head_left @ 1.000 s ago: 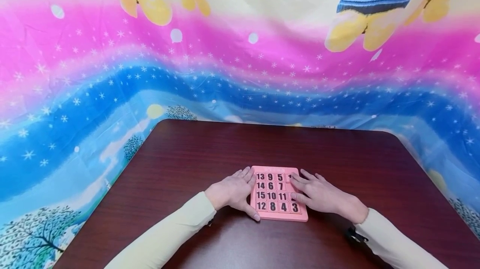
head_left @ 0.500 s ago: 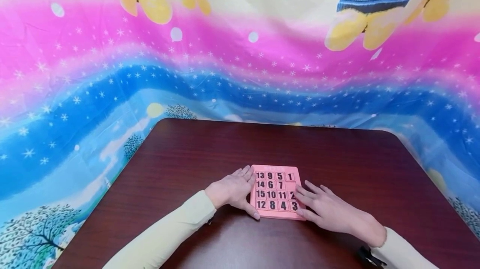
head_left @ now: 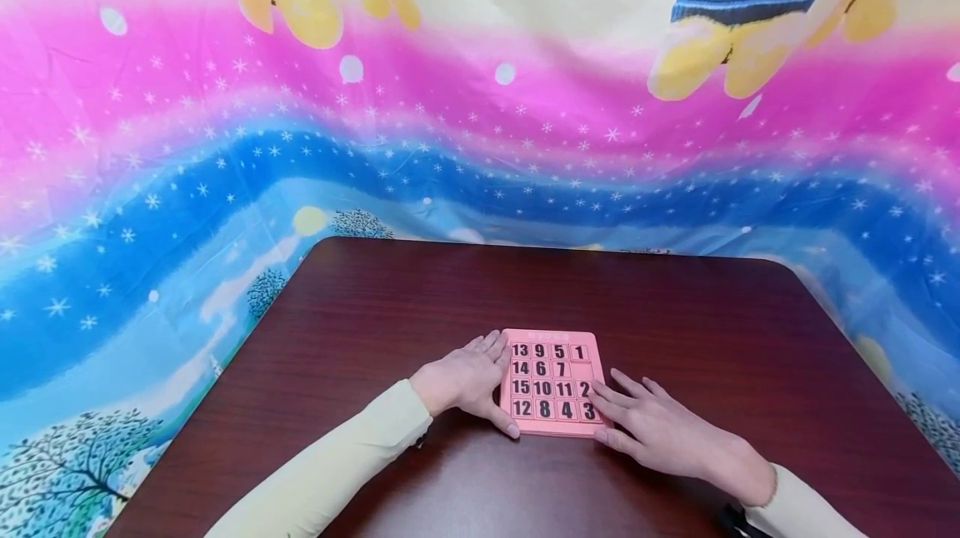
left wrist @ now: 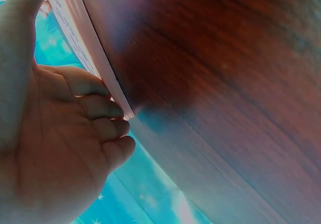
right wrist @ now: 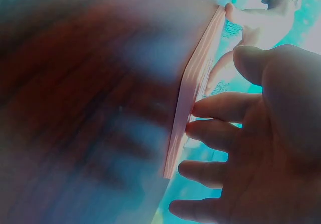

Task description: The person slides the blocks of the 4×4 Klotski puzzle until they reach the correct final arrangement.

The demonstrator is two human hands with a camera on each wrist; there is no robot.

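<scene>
Pink number board point(head_left: 552, 380) lies partly hidden by the right hand point(head_left: 667, 431).

The left sleeve point(head_left: 322, 463) and right sleeve point(head_left: 806, 505) are pale cream and go down to the wrists. A black thing point(head_left: 738, 520) peeks out under the right one, and a tiny dark bit point(head_left: 422, 441) under the left. Left hand point(head_left: 467, 381) and right hand point(head_left: 663, 428) are bare.
</scene>
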